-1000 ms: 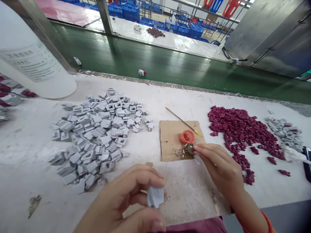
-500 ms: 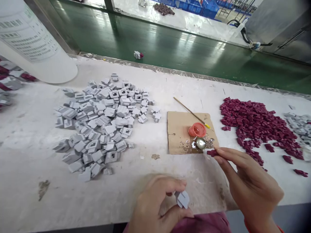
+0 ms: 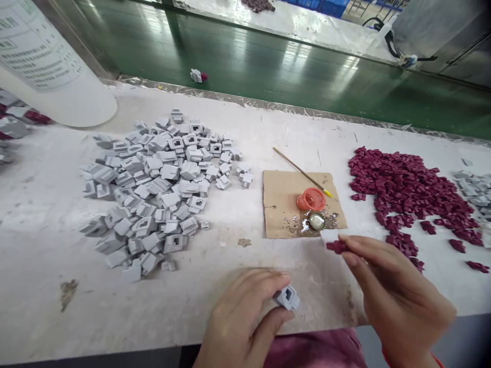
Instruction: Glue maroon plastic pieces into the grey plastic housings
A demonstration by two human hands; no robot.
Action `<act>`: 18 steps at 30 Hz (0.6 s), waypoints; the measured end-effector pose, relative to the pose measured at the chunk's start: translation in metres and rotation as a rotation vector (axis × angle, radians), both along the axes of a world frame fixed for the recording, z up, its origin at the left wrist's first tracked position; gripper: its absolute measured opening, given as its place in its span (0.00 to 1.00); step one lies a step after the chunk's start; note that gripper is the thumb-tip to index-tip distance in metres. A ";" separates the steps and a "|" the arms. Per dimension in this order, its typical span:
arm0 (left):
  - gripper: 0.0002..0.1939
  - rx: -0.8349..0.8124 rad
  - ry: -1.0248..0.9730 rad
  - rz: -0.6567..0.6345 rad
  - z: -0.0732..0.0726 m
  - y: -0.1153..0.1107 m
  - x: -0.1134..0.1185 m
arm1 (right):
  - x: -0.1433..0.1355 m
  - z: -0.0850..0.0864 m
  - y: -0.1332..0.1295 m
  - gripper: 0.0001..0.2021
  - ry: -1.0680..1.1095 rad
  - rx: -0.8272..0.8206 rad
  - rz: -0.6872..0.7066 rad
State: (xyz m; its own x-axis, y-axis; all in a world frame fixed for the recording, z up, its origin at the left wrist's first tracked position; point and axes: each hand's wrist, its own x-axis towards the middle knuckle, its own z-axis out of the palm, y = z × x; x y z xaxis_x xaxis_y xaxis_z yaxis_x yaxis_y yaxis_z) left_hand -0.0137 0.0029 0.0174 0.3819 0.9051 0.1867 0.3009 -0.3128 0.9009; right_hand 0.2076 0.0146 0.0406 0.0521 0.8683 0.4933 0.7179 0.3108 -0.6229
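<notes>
Near the table's front edge, my left hand [image 3: 249,312] pinches a small grey plastic part [image 3: 287,296] between thumb and fingers, its square hole facing up. My right hand [image 3: 399,286] grips a small maroon plastic part [image 3: 337,246] by one end, pointing left, just in front of the cardboard piece [image 3: 276,199]. On that cardboard are a red cup [image 3: 311,199] and a bottle cap [image 3: 316,221] holding shiny clear liquid, with wet spots around them. A thin stick [image 3: 299,168] with a yellow tip lies across the cardboard's far edge. The two held parts are apart.
A heap of grey parts [image 3: 153,189] lies to the left, a heap of maroon parts [image 3: 410,194] to the right. A large white bottle [image 3: 57,76] stands at the far left. Behind the table runs a green conveyor belt [image 3: 249,61] carrying a joined grey-and-maroon piece [image 3: 198,76].
The grey part has turned in my left hand, so its hole now shows. My right hand has drawn the maroon part slightly away from the bottle cap. The piece on the belt has shifted left.
</notes>
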 end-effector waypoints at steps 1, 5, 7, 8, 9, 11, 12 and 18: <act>0.17 0.033 0.030 -0.001 -0.001 0.001 0.001 | -0.003 0.000 -0.005 0.13 0.027 -0.018 0.045; 0.14 0.156 0.087 0.019 -0.006 0.001 0.007 | -0.017 -0.005 -0.025 0.14 0.103 -0.069 0.223; 0.11 0.181 0.089 0.055 -0.006 0.000 0.009 | -0.022 -0.011 -0.031 0.15 0.137 -0.084 0.249; 0.11 0.188 0.091 0.068 -0.007 0.000 0.010 | -0.024 -0.014 -0.032 0.15 0.149 -0.090 0.251; 0.10 0.192 0.093 0.078 -0.007 0.000 0.010 | -0.025 -0.016 -0.033 0.15 0.155 -0.091 0.250; 0.10 0.192 0.093 0.091 -0.006 0.000 0.011 | -0.026 -0.019 -0.033 0.15 0.152 -0.087 0.239; 0.10 0.191 0.091 0.099 -0.006 0.000 0.011 | -0.027 -0.020 -0.032 0.15 0.146 -0.082 0.236; 0.10 0.169 0.086 0.093 -0.007 0.000 0.012 | -0.026 -0.015 -0.030 0.15 0.115 -0.105 0.279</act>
State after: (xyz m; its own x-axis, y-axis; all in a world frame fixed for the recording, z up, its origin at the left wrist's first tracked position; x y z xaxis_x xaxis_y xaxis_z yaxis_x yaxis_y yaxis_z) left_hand -0.0022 0.0033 0.0104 0.3194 0.8956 0.3096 0.4088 -0.4249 0.8077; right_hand 0.1816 -0.0149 0.0256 -0.1447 0.9030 0.4046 0.5367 0.4152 -0.7346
